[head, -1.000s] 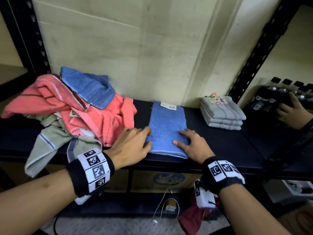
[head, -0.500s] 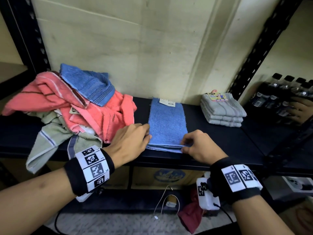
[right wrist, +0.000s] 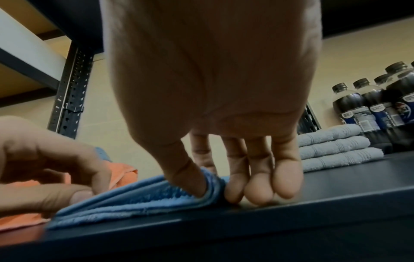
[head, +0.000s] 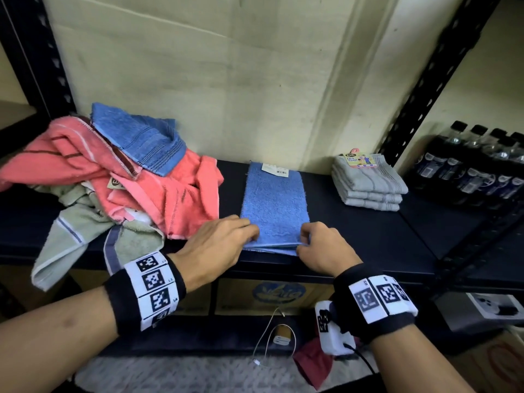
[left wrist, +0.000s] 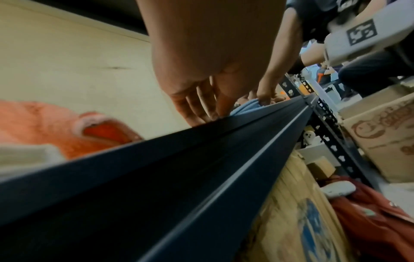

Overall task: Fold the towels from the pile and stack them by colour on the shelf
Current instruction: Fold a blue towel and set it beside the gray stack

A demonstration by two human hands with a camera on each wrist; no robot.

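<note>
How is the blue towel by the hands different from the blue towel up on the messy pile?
The blue towel by the hands lies flat and folded on the shelf; the blue towel on the pile sits crumpled and tilted on the pink towels. The first is lighter and plain, the second darker with ribbed stripes. Both are blue terry cloth.

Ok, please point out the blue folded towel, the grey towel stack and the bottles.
blue folded towel (head: 276,199): head view, middle of its top face.
grey towel stack (head: 368,181): head view, top towel's surface.
bottles (head: 476,165): head view, labelled bodies.
</note>
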